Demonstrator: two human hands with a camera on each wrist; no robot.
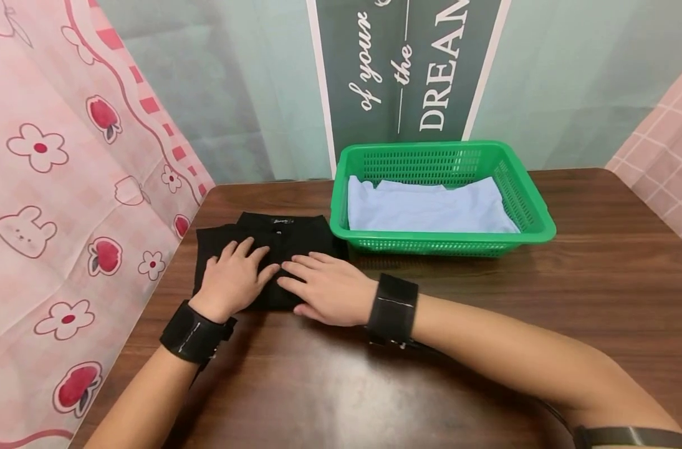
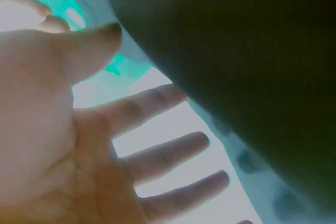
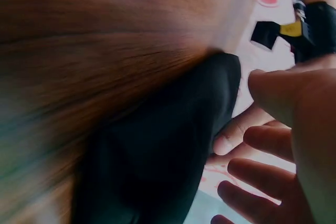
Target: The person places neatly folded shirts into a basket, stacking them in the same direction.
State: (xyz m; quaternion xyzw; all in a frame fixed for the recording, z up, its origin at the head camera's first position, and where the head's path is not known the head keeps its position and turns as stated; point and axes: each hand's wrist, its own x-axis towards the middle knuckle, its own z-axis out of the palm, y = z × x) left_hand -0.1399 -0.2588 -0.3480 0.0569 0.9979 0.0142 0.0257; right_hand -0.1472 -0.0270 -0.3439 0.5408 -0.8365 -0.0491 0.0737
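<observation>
Both hands, the left hand (image 1: pixel 232 277) and right hand (image 1: pixel 324 288), lie flat and open on the folded black shirt (image 1: pixel 287 240), whose folds could spring loose if they lift unevenly.

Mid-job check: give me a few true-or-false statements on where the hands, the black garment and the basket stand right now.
1. Both hands lie flat on the folded black garment. True: the left hand and right hand rest on it with straight fingers.
2. The green basket is empty. False: a light blue cloth lies inside it.
3. The black garment sits inside the basket. False: it lies on the wooden table, to the left of the basket.
4. Each wrist wears a black band. True.
5. The right hand grips the basket rim. False: it rests on the garment, apart from the basket.
</observation>
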